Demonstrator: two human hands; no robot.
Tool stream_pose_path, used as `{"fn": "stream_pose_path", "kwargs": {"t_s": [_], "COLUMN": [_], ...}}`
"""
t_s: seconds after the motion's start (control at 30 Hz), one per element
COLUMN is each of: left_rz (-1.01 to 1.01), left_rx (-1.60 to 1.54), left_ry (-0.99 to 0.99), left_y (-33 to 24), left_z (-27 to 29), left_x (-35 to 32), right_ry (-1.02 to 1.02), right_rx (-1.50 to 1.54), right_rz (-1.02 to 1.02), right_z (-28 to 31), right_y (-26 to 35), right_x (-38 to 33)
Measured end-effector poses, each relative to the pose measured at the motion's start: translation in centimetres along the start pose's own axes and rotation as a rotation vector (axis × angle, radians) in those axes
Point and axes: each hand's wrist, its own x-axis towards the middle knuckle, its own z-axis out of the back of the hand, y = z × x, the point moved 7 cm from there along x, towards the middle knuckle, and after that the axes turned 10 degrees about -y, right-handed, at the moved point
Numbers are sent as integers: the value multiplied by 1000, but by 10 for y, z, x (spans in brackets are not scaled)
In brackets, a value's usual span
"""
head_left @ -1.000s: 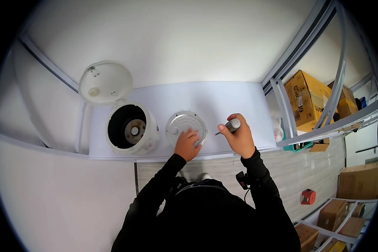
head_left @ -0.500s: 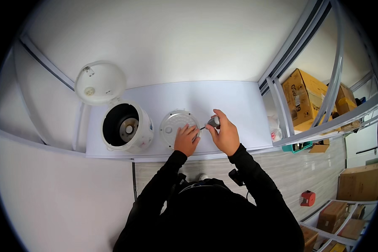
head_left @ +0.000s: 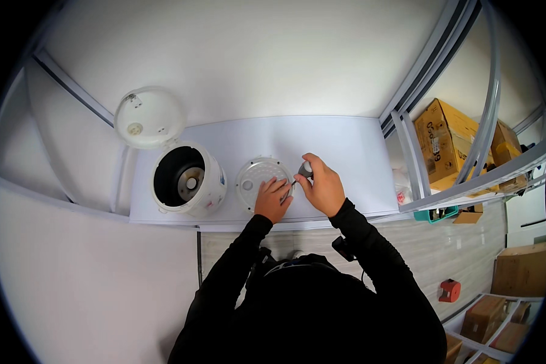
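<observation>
Left hand (head_left: 273, 199) rests flat on the round plate (head_left: 262, 181) on the tabletop (head_left: 346, 145), as before. Right hand (head_left: 323, 187), clenched around the screwdriver (head_left: 304, 170), has moved left to the plate's edge. Beyond stands the open cooker (head_left: 188, 181).

Your left hand (head_left: 273, 200) lies flat on the near edge of the round metal plate (head_left: 262, 181), which rests on the white tabletop (head_left: 346, 145), and your right hand (head_left: 323, 189), just right of the plate, grips a screwdriver (head_left: 304, 170) by its grey handle with the tip angled toward the plate's right rim. Just left of the plate stands an open white rice cooker (head_left: 187, 180), its lid (head_left: 149, 117) swung up and back. Well to the right of the plate, beyond the tabletop's edge, brown cardboard boxes (head_left: 446, 142) sit on a metal rack (head_left: 467, 176).
</observation>
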Motion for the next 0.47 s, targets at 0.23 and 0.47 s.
{"fn": "stream_pose_path", "kwargs": {"t_s": [0.23,0.47], "left_rz": [2,-5], "left_rx": [3,-30], "left_ry": [12,19], "left_y": [4,10], "left_z": [-3,-9], "left_x": [0,0], "right_ry": [2,25], "right_rx": [-2,-120], "right_rz": [-35,-102], "right_z": [-1,-6], "right_y": [-2,-14], "right_x": [4,8]}}
